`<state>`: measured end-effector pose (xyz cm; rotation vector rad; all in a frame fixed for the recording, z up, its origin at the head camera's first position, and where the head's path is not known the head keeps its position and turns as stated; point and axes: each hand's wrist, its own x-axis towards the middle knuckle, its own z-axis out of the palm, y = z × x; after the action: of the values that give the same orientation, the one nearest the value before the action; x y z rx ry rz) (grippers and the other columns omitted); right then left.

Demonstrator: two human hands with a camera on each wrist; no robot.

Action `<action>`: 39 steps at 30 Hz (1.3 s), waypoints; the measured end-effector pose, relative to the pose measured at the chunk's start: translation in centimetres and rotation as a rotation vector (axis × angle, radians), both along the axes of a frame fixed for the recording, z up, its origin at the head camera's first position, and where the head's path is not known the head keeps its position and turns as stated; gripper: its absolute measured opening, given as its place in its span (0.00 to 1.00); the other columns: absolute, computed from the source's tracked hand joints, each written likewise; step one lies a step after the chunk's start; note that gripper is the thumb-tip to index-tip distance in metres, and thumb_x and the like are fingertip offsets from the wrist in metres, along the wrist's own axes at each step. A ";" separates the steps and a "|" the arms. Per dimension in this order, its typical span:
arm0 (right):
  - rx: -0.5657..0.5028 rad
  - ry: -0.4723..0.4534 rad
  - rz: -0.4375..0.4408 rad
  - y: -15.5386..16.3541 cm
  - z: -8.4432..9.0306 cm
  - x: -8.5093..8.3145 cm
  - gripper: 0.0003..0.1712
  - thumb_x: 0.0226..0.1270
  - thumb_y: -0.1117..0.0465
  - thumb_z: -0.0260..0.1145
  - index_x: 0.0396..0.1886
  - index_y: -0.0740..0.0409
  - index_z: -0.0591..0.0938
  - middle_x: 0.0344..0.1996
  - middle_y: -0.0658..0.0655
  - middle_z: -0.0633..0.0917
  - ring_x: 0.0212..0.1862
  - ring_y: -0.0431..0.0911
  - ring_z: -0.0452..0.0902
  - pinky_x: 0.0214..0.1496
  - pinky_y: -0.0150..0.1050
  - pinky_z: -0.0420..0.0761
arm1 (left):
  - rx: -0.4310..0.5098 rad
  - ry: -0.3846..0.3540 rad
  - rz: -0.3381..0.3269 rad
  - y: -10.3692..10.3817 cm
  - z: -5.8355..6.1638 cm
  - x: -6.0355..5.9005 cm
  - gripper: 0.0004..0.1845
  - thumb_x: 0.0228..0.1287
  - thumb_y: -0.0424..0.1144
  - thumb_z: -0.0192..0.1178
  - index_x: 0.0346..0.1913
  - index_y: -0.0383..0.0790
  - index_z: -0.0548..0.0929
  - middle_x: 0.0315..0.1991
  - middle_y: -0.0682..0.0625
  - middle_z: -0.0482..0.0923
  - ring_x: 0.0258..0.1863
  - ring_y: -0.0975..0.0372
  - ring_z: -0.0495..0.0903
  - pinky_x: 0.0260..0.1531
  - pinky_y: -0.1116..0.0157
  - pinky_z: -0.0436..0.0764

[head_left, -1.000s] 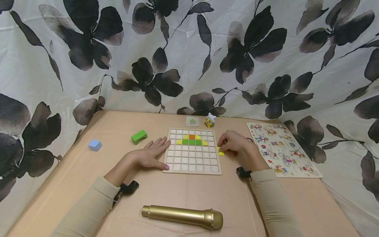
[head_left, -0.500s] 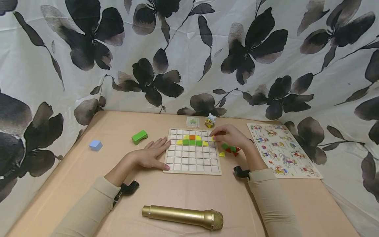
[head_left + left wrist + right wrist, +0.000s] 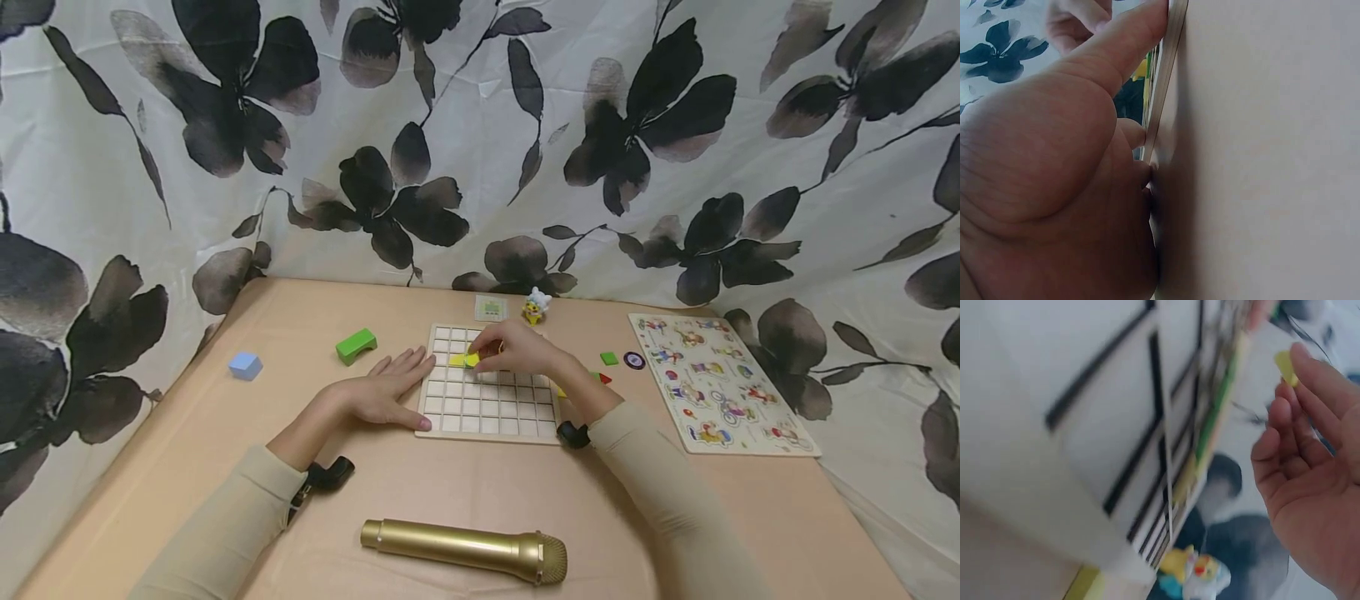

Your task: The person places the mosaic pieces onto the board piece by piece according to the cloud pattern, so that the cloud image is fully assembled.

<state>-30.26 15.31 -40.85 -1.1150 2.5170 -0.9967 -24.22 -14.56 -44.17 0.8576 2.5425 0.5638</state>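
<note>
A flowered cloth [image 3: 315,200] hangs behind the bench [image 3: 420,479], and the two fill most of my head view. At the bench's right side I have a picture board [image 3: 722,387] lying down, its prints too small for me to read. Near the middle lies the grid board [image 3: 487,417], with a gold microphone [image 3: 463,552] well apart from its near edge.

The person's left hand [image 3: 382,390] is spread wide, thumb and fingertips at the board's left edge. I see the right hand [image 3: 519,350] over the board's far half, thumb and finger narrowed to a pinch.

Beyond the left hand sits a green block [image 3: 356,346]; further left, a blue block [image 3: 245,367]. Behind the board I find a card [image 3: 491,308] and a figurine [image 3: 536,306]. To the right lies a round disc [image 3: 634,361], near a flat green piece [image 3: 609,358]. Smallest is the yellow piece [image 3: 1285,365] in the right hand's pinch; whether it touches the board, I cannot tell.
</note>
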 end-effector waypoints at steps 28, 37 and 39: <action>0.172 0.133 -0.016 -2.6 -0.6 0.8 0.16 0.64 0.58 0.78 0.49 0.58 0.89 0.39 0.52 0.88 0.38 0.42 0.79 0.42 0.34 0.80 | 0.002 -0.010 0.004 0.0 0.4 0.2 0.62 0.64 0.68 0.65 0.86 0.43 0.40 0.86 0.40 0.27 0.85 0.44 0.29 0.81 0.40 0.32; 0.057 0.100 -0.083 3.8 2.3 2.0 0.21 0.66 0.63 0.75 0.59 0.60 0.86 0.52 0.63 0.88 0.46 0.54 0.81 0.47 0.45 0.83 | 0.061 -0.015 -0.008 -0.1 -0.2 0.0 0.64 0.62 0.70 0.65 0.85 0.41 0.40 0.85 0.37 0.26 0.84 0.42 0.27 0.80 0.39 0.29; 0.067 0.079 -0.119 5.4 2.5 2.2 0.22 0.66 0.63 0.75 0.60 0.57 0.86 0.52 0.62 0.87 0.46 0.52 0.81 0.47 0.44 0.83 | 0.032 -0.017 0.004 0.1 0.1 0.1 0.64 0.62 0.69 0.66 0.85 0.42 0.40 0.86 0.38 0.27 0.85 0.43 0.28 0.80 0.39 0.31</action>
<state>-28.11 20.67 -38.36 -1.0153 2.6862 -0.9064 -24.13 -14.50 -44.09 0.8560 2.5270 0.6111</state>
